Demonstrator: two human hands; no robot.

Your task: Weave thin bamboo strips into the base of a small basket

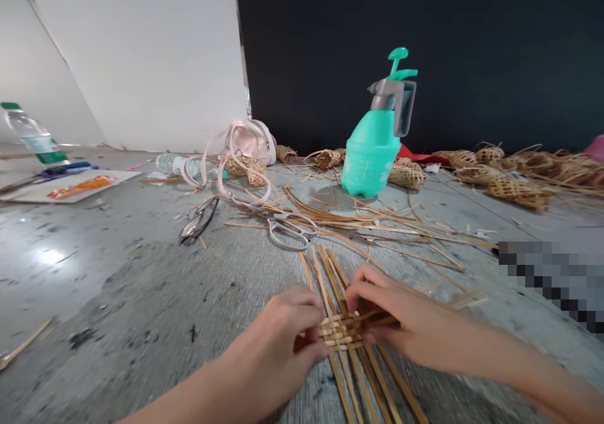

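A small patch of woven bamboo strips (340,331) lies flat on the grey table, with long loose strips running away from me and toward me. My left hand (295,333) pinches the left edge of the weave, thumb and fingers curled around it. At the right edge, my right hand (384,311) has its fingers bent and closed on the weave and on strips that pass beneath the palm. Parts of these strips are hidden by the fingers. White-handled scissors (289,232) rest just beyond the weave.
Loose strips (330,217) and eyeglasses (199,221) lie past the hands. Farther back are a turquoise spray bottle (370,153), a pink bag (250,144) and woven pieces (519,191). A water bottle (38,138) stands at the left, near a sheet with an orange picture (82,187).
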